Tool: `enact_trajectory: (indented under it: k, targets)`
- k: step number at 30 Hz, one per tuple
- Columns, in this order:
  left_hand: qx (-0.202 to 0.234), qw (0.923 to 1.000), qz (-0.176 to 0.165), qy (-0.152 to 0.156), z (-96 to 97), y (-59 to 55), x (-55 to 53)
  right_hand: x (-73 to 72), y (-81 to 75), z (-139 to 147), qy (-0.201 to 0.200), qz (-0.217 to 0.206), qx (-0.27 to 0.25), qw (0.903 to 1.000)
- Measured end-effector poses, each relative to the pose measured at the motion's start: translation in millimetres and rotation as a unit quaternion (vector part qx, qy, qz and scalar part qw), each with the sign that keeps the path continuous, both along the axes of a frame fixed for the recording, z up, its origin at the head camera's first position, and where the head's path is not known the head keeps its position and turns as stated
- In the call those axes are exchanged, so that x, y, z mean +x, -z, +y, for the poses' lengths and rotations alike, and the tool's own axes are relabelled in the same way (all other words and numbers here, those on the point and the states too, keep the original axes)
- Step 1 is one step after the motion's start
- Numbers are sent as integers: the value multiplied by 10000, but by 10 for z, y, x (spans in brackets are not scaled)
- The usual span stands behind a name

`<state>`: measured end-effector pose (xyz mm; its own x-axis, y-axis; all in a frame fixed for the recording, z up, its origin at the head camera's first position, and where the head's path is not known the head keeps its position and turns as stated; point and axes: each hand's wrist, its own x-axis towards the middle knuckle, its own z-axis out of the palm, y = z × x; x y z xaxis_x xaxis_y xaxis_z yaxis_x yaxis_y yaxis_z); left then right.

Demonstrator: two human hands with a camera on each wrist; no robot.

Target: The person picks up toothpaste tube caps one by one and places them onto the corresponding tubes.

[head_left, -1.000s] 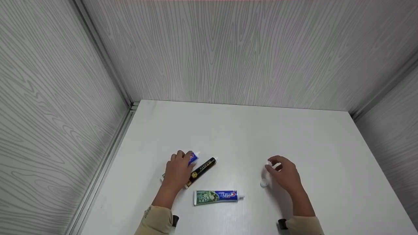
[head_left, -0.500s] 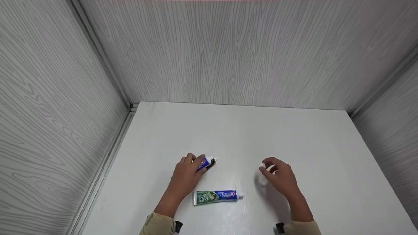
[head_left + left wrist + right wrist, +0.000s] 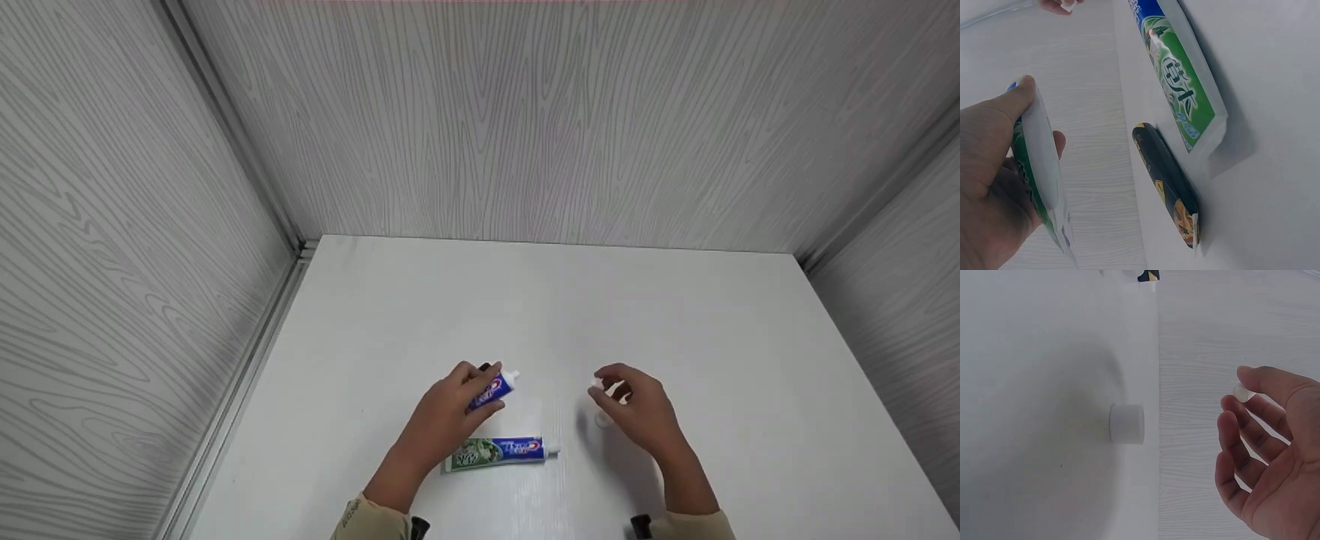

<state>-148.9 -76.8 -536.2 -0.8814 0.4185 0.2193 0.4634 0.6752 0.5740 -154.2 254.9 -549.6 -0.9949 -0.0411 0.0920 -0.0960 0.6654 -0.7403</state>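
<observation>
My left hand (image 3: 450, 409) grips a blue and green toothpaste tube (image 3: 491, 391), its white nozzle pointing right with no cap on it. In the left wrist view the tube's pale back faces the camera, and the thumb presses along its edge. Between thumb and forefinger, my right hand (image 3: 641, 405) pinches a small white cap (image 3: 1240, 392). A larger white cap (image 3: 1127, 424) sits on the table below that hand. Another toothpaste tube (image 3: 504, 450) lies in front of the left hand, its nozzle also to the right.
A black tube (image 3: 1165, 183) with gold print lies on the white table (image 3: 562, 315); in the head view the left hand hides most of it. Grey wood-grain panels (image 3: 480, 127) stand around the table's back and sides.
My left hand has lifted the toothpaste tube and carried it to the right, across the black tube. The right hand has shifted slightly left with its cap.
</observation>
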Motion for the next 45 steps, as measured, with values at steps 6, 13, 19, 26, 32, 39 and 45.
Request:
enact_trajectory:
  k: [6, 13, 19, 26, 32, 39, 45]
  targets:
    - [323, 9984, 280, 366, 38, -59, 67, 17, -32, -25, -75, 147, -35, 9999]
    - [750, 9962, 153, 411, 93, -134, 98, 28, -46, -38, -153, 238, -133, 9995]
    - [974, 9941, 133, 463, 128, -177, 106, 41, -64, -56, -188, 262, -176, 9993]
    - [621, 9957, 409, 555, 154, -200, 119, 73, -135, -113, -415, 360, -417, 9976]
    - [346, 9937, 945, 484, 181, -204, 134, 115, -226, -205, -676, 537, -545, 9948]
    - [351, 9887, 1320, 616, 212, -197, 131, 171, -309, -268, -1107, 824, -687, 9880]
    - [242, 9856, 1495, 756, 232, -196, 123, 205, -339, -282, -1242, 1167, -659, 9832]
